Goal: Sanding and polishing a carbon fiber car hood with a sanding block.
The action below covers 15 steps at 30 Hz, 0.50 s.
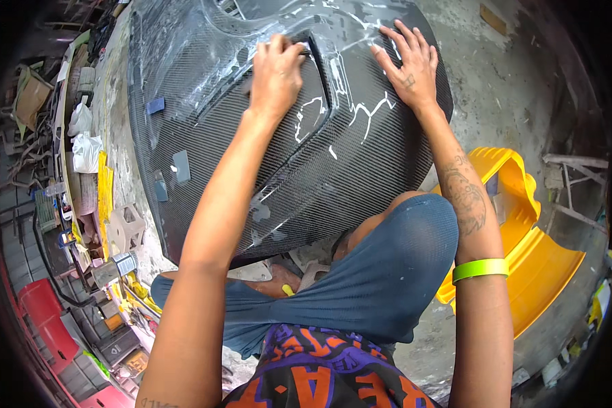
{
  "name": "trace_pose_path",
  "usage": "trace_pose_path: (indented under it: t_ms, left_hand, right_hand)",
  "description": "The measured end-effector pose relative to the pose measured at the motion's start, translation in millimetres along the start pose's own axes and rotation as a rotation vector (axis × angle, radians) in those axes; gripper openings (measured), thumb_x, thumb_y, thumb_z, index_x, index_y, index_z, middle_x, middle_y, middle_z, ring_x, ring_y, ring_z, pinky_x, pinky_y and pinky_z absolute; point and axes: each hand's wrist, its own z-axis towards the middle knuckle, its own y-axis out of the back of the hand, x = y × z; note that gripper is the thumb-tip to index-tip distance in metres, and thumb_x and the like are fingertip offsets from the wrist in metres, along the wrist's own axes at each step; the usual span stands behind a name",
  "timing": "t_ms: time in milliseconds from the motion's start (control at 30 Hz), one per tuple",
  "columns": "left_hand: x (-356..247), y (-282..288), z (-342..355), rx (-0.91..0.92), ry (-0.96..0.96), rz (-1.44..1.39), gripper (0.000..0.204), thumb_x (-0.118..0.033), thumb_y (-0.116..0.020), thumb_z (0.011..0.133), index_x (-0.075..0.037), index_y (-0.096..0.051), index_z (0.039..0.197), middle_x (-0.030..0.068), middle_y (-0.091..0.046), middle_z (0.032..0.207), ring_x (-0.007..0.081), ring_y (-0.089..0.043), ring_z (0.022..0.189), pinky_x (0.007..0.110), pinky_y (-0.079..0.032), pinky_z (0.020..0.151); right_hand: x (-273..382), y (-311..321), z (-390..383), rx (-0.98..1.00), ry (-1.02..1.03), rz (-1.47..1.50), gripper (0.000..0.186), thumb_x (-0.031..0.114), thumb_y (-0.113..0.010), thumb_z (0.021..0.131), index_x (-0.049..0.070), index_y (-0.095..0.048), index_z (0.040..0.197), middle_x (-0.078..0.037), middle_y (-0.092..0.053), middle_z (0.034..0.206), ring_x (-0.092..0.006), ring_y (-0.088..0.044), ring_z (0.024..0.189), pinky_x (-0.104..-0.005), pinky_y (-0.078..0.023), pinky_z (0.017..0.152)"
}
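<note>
A large black carbon-weave panel (299, 197) with a raised, edged section, white streaks and drawn-looking white lines lies before me. My left hand (275, 78) is closed on the panel beside the raised edge near the top, its fingertips round a dark something I cannot make out. My right hand (411, 75) rests palm down near the panel's right edge, fingers spread and holding nothing. A small blue block (155, 105) and a grey flat piece (181, 166) lie on the left part of the panel.
My bent leg (401, 258) is beneath the panel's near edge. Yellow moulded parts (537, 285) lie on the right floor, near a metal frame (578, 163). Along the left are white bags (86, 153), a grey plastic stool (126, 224), cans, red panels (44, 313) and other clutter.
</note>
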Motion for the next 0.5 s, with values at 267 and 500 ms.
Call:
trace_pose_path:
  t_ms: [267, 500]
  left_hand:
    - [18, 0, 6, 0.017, -0.118, 0.039, 0.024, -0.001, -0.07, 0.089, -0.004, -0.073, 0.112, 0.009, -0.065, 0.108, 0.0333, -0.053, 0.093, 0.042, -0.047, 0.087]
    - [18, 6, 7, 0.134, -0.18, -0.013, 0.02, -0.003, -0.068, 0.092, -0.005, -0.072, 0.112, 0.0099, -0.064, 0.105, 0.0324, -0.052, 0.089, 0.041, -0.045, 0.083]
  right_hand:
    - [1, -2, 1, -0.055, 0.026, 0.043, 0.062, 0.066, -0.063, 0.092, 0.027, -0.062, 0.141, -0.006, -0.048, 0.158, -0.0359, -0.035, 0.151, -0.0669, -0.017, 0.122]
    - [2, 0, 3, 0.014, -0.016, 0.009, 0.063, 0.066, -0.063, 0.092, 0.027, -0.062, 0.141, -0.006, -0.047, 0.158, -0.0358, -0.034, 0.152, -0.0669, -0.016, 0.122]
